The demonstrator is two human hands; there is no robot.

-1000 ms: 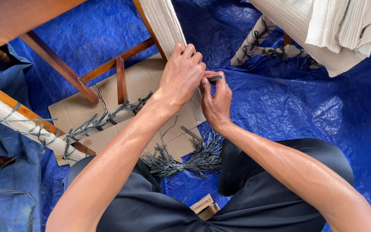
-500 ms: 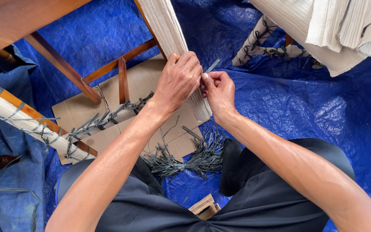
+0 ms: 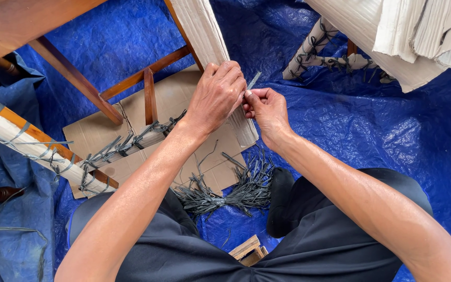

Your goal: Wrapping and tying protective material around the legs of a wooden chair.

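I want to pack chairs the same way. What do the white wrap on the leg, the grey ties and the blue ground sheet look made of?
White wrap: likely corrugated paper or thin foam, matte, finely ribbed lengthwise. Grey tie pinched by the right hand: flat plastic strip, dull sheen, like the bundle. Blue ground sheet: woven plastic tarpaulin, glossy and crinkled. The left hand grips the wrapped leg.

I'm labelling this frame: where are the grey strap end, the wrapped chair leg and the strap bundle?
grey strap end (image 3: 254,80), head view, free tip above right hand.
wrapped chair leg (image 3: 204,36), head view, upper white wrapping.
strap bundle (image 3: 236,190), head view, tied middle.
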